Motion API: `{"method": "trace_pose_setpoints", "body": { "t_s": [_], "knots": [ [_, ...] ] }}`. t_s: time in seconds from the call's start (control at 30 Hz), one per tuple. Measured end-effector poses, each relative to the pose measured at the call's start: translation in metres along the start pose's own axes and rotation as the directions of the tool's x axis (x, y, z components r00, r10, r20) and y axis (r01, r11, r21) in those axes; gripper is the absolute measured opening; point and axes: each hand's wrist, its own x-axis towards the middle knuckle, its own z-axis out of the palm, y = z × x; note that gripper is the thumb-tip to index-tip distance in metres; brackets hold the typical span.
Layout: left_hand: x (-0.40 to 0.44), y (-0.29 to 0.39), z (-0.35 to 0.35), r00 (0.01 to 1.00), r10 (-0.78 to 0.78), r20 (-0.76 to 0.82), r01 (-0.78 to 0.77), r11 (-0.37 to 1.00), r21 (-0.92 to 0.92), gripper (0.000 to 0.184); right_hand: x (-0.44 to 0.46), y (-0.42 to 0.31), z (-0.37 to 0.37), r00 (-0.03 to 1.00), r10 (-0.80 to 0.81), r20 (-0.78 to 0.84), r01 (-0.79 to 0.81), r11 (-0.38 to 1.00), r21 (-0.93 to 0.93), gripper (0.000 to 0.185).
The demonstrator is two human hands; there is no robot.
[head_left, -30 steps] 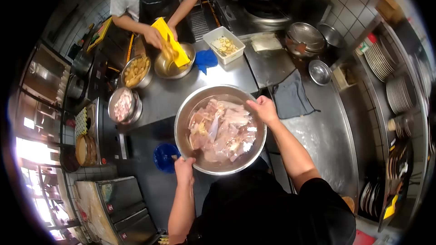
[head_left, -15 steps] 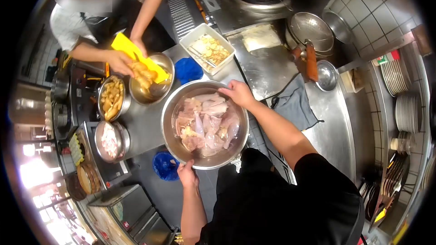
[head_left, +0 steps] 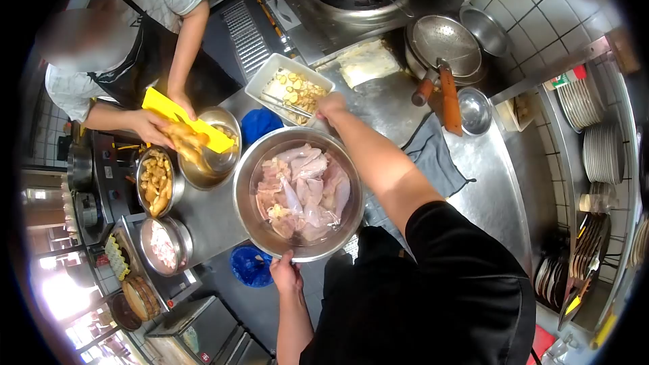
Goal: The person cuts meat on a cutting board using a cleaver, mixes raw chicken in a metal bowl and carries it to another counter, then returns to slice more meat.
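A large steel bowl (head_left: 247, 230) of raw poultry pieces (head_left: 307, 192) in liquid is at the centre, level or nearly so. My left hand (head_left: 286, 274) grips its near rim, thumb on top. Beyond the far rim, my right hand (head_left: 331, 105) is at the right corner of a white container (head_left: 259, 80) that holds yellowish slices (head_left: 297, 91) and a metal utensil. Its fingers are curled and partly hidden, and what they hold cannot be made out. A blue cloth or bag (head_left: 260, 124) lies left of the container.
Across the counter, a co-worker (head_left: 149, 27) holds a yellow slicer (head_left: 186, 120) and a ginger-like root over a steel bowl. More bowls (head_left: 159, 182) stand at the left. A dark cloth (head_left: 433, 159), strainer (head_left: 446, 44) and ladle (head_left: 474, 111) are at the right; plates fill the shelves.
My right hand has left the large bowl's rim and moved to the white container's corner. My left hand still holds the bowl. The view has shifted, and the co-worker keeps the slicer over their bowl.
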Motion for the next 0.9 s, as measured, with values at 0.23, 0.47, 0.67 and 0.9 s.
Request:
{"method": "trace_pose_setpoints", "body": {
  "t_s": [0.23,0.47,0.67,0.9],
  "knots": [
    [0.01,-0.005,0.004,0.999,-0.013,0.04,0.012,0.999,0.033,0.027,-0.044,-0.005,-0.065,0.993,-0.004,-0.12,0.033,0.971,0.238,0.032],
    [0.003,0.0,0.036,1.0,-0.006,0.018,0.006,1.0,0.007,0.028,-0.001,0.07,-0.126,0.927,-0.195,-0.32,0.074,0.933,-0.353,0.049],
    [0.019,0.003,0.057,0.999,-0.003,0.042,0.0,0.999,0.049,0.025,-0.057,0.079,-0.195,0.922,0.03,-0.386,0.047,0.981,0.188,0.036],
    [0.047,0.018,0.102,0.994,-0.001,0.109,-0.005,0.999,0.054,0.021,-0.09,0.141,-0.214,0.802,-0.26,-0.538,0.153,0.96,-0.237,0.048]
  ]
}}
